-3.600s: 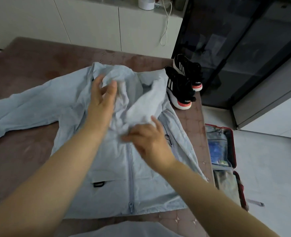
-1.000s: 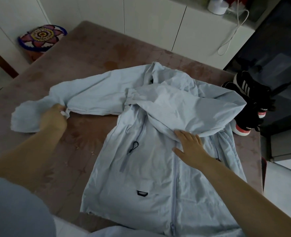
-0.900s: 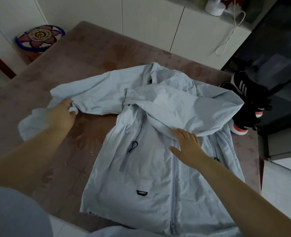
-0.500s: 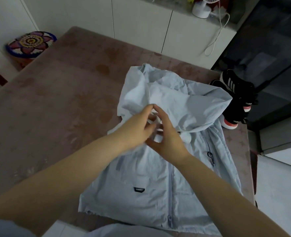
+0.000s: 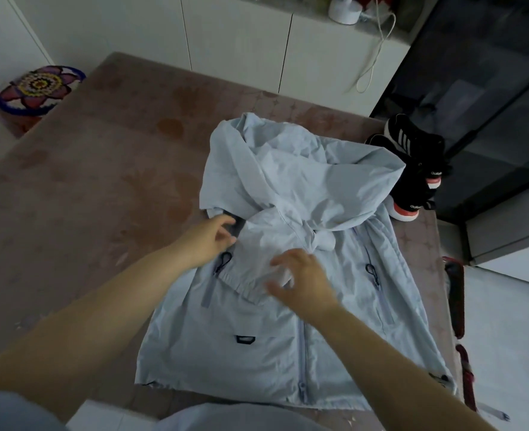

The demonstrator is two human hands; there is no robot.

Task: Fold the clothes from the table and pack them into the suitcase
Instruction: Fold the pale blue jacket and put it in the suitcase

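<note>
The jacket point(image 5: 288, 290) lies front up and zipped on the table point(image 5: 101, 197), hem toward the person at 6 o'clock, so it gives a flat base to fold on. The hood point(image 5: 319, 188) is turned down over the chest, and the sleeve point(image 5: 266, 244) from the 9 o'clock side is laid across the front with its cuff near the zip, which narrows the garment toward a packable rectangle. That side now has a straight folded edge. By my reading the folding is only part done, with the body not yet doubled up.

The left hand point(image 5: 210, 241) reaches in from 7 o'clock to the sleeve's folded edge, fingers loosely curled beside a dark gap in the cloth; whether it pinches the fold or merely touches it I cannot tell. The right hand point(image 5: 303, 281) comes from 5 o'clock, palm down over the cuff, fingers spread and holding nothing, blurred as if smoothing.

The shoes point(image 5: 412, 169) sit on the table at 2 o'clock of the jacket. Only the red rim of the suitcase point(image 5: 454, 290) shows, off the table edge at 3 o'clock
</note>
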